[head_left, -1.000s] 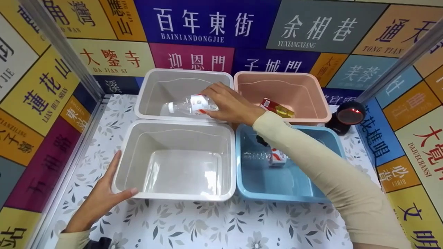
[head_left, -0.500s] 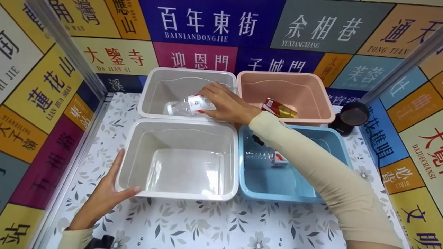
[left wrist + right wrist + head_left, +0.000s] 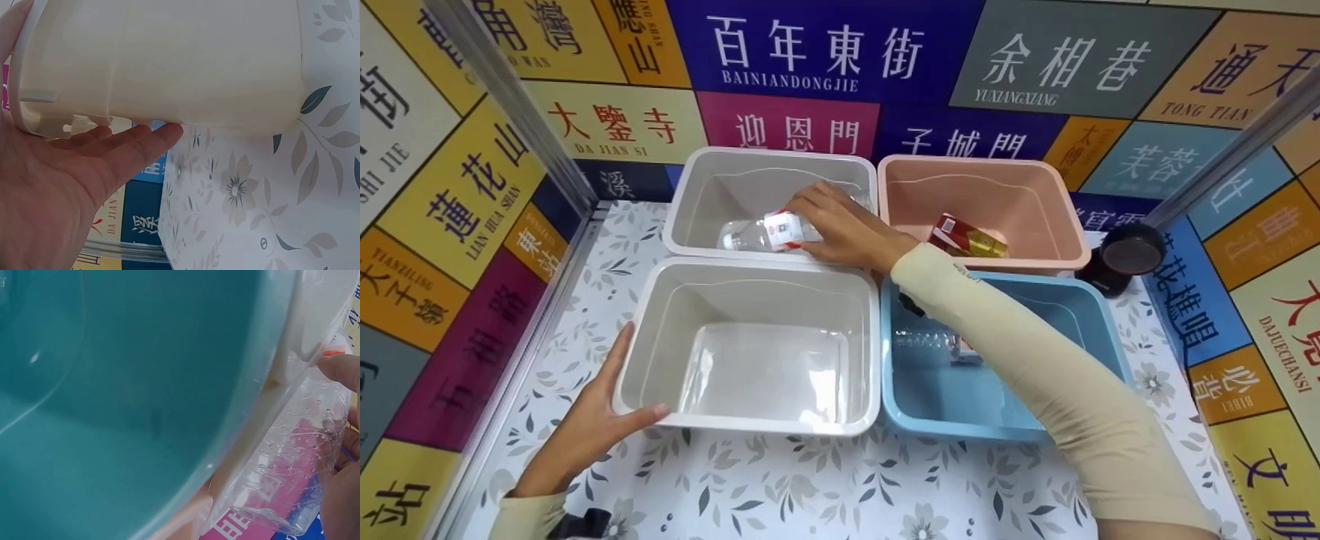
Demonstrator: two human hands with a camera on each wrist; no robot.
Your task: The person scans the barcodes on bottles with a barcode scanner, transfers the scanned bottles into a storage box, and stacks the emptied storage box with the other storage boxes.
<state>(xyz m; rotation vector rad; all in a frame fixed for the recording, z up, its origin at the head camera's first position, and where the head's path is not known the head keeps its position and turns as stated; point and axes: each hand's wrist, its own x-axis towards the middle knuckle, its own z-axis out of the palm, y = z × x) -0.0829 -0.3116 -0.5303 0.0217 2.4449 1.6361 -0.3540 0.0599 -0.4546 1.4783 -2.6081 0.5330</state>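
My right hand (image 3: 844,225) grips a clear plastic bottle (image 3: 746,235) with a white cap and a red-and-white label. The bottle lies sideways over the rear light-grey bin (image 3: 712,191), cap to the left. In the right wrist view, the ribbed clear bottle (image 3: 281,461) shows with thumb and fingers on either side. My left hand (image 3: 585,431) spreads straight at the near left corner of the front off-white bin (image 3: 765,424), thumb at the rim. The left wrist view has those fingers (image 3: 132,154) lying straight along the bin's outer wall (image 3: 197,62).
A pink bin (image 3: 1020,187) at back right holds a red-and-gold box (image 3: 967,236). In the blue bin (image 3: 960,424) at front right lies another clear bottle (image 3: 922,339), partly behind my sleeve. A black device (image 3: 1125,255) stands beyond the pink bin. Printed panels surround the table.
The bottle's cap end has dropped slightly toward the rear bin's near rim, still in my right hand. My left hand stays at the off-white bin. The view shifts a little.
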